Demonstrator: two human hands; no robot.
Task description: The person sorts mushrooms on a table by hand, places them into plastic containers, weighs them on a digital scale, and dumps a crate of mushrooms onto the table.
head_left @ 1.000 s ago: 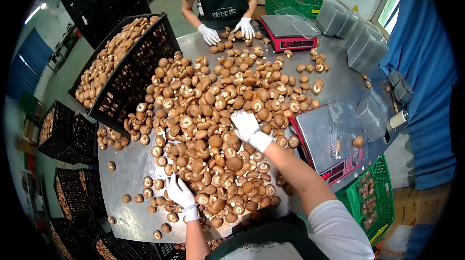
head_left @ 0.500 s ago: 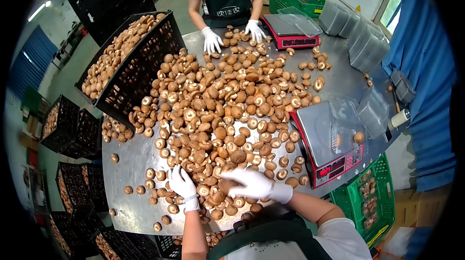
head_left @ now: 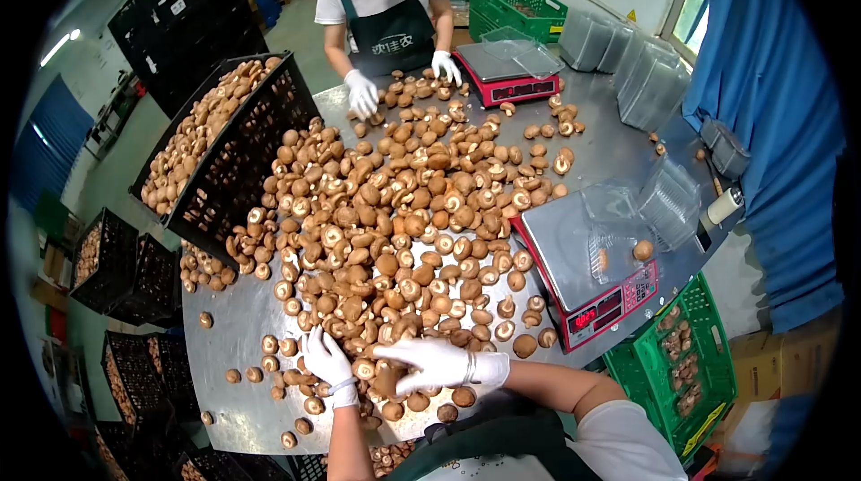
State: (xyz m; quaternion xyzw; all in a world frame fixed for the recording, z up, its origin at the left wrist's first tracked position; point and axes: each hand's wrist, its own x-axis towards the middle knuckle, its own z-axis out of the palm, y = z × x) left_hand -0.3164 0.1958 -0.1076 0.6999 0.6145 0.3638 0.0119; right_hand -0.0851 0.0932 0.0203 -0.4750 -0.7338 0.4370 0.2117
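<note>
Brown mushrooms (head_left: 386, 212) lie in a wide heap on the metal table (head_left: 242, 400). My left hand (head_left: 326, 361), in a white glove, rests at the heap's near left edge, fingers spread against the mushrooms. Just to its right is my right hand (head_left: 430, 364), also gloved, its fingers pointing left and apart over the near mushrooms. A brown mushroom shows beneath those fingers, and no grip on it is visible. Right of the heap stands a red scale (head_left: 574, 257) bearing a clear plastic box (head_left: 614, 252) and a mushroom (head_left: 643, 250).
Across the table a co-worker (head_left: 390, 15) in white gloves touches the far mushrooms, beside a second red scale (head_left: 507, 69). A black crate (head_left: 242, 149) of mushrooms leans at the left. Clear boxes (head_left: 650, 82) stand at the right, and a green crate (head_left: 677, 364) is below.
My right hand has come from the middle of the heap to the near edge, beside my left hand, and some mushrooms have shifted. The co-worker's hands have moved. The whole view has shifted slightly.
</note>
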